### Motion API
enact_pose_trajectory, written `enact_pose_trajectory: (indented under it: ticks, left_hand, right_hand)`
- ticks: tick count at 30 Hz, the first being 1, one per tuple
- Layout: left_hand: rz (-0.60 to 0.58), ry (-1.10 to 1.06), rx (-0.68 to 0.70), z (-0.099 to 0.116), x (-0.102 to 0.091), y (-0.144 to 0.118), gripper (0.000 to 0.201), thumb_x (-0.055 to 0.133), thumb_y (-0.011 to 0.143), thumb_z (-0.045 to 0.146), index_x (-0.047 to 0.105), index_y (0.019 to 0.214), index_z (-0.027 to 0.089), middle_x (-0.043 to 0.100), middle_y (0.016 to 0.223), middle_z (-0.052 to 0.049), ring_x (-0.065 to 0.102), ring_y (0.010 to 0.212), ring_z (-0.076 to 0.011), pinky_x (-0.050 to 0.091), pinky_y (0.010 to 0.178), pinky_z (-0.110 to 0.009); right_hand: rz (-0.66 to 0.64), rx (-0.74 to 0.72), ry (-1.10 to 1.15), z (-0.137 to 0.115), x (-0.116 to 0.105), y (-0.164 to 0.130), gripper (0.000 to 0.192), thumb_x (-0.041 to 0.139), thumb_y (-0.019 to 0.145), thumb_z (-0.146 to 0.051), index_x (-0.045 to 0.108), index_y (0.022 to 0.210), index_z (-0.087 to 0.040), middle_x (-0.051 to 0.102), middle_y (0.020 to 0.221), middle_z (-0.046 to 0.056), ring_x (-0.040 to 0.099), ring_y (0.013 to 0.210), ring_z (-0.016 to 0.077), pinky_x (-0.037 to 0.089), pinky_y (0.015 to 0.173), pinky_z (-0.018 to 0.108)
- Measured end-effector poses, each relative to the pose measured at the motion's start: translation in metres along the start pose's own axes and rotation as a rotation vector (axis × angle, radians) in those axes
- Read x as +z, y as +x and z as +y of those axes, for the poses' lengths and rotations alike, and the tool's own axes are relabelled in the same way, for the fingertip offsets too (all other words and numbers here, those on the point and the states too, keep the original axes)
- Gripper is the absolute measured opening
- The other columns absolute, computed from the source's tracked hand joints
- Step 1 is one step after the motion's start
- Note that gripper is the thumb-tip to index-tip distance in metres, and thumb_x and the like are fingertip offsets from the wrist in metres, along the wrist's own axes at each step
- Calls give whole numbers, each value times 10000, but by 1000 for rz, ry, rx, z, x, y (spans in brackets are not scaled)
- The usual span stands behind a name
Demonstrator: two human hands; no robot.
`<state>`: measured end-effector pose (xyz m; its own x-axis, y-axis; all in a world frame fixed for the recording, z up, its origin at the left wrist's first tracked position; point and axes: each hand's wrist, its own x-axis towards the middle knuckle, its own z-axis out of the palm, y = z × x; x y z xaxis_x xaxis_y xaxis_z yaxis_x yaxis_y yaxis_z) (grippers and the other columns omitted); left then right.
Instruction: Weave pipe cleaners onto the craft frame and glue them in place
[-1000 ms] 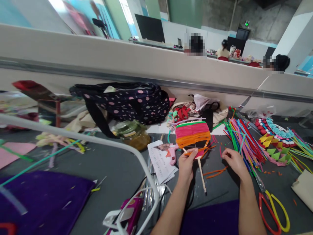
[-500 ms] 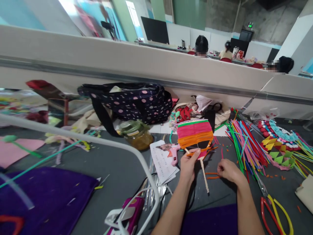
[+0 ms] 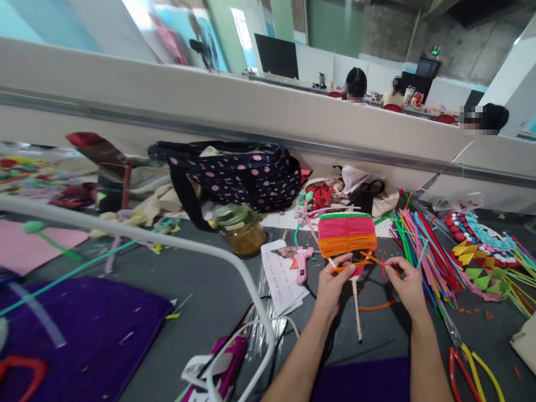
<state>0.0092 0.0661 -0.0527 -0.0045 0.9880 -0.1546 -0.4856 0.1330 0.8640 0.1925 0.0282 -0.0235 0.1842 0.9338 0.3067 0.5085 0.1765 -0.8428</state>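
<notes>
Clutter covers the grey table (image 3: pixel 201 279) from edge to edge: a dark polka-dot bag (image 3: pixel 238 173) slumps against the pale partition at the back, with a lidded glass jar (image 3: pixel 238 228) in front of it and a purple cloth (image 3: pixel 79 329) spread at the near left. To the right a loose fan of coloured pipe cleaners (image 3: pixel 422 251) lies within easy reach of the hands, and a pink glue gun (image 3: pixel 298 258) rests on printed sheets just left of them. Near the middle, a woven fan (image 3: pixel 347 237) of pink and orange strands stands raised off the table. The left hand (image 3: pixel 333 285) pinches it below the weave, where the pale stick begins, keeping it upright. The right hand (image 3: pixel 404 282) grips an orange pipe cleaner (image 3: pixel 371 258) by its end, its other end reaching the fan's lower edge.
</notes>
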Motion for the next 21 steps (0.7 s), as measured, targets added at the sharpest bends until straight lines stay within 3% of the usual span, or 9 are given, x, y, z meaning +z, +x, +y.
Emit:
enact_pose_trajectory:
  ticks: [9, 17, 21]
  left_hand:
    - [-73, 2, -30, -5, 5, -5, 414, 801, 575, 242, 689, 962, 146, 614, 664, 15, 562, 595, -106, 441, 644, -249]
    - [-108, 30, -58, -8, 7, -8, 441, 820, 547, 258, 694, 953, 141, 710, 879, -80, 648, 783, -201, 496, 764, -334]
    - [-126, 37, -83, -7, 8, -9, 416, 821, 554, 264, 706, 932, 133, 723, 870, -89, 659, 749, -197, 510, 749, -334]
  right_hand:
    - [-81, -77, -122, 1, 4, 1, 153, 476, 869, -288, 610, 846, -219, 624, 845, 35, 574, 809, 187, 445, 705, 284]
    - [-48, -166, -203, -4, 9, 2, 149, 466, 891, -261, 590, 817, -224, 601, 840, 34, 539, 852, 196, 408, 775, 317]
    - [-15, -169, -218, -7, 13, 2, 148, 465, 885, -249, 588, 806, -227, 593, 823, 33, 525, 838, 198, 400, 770, 321]
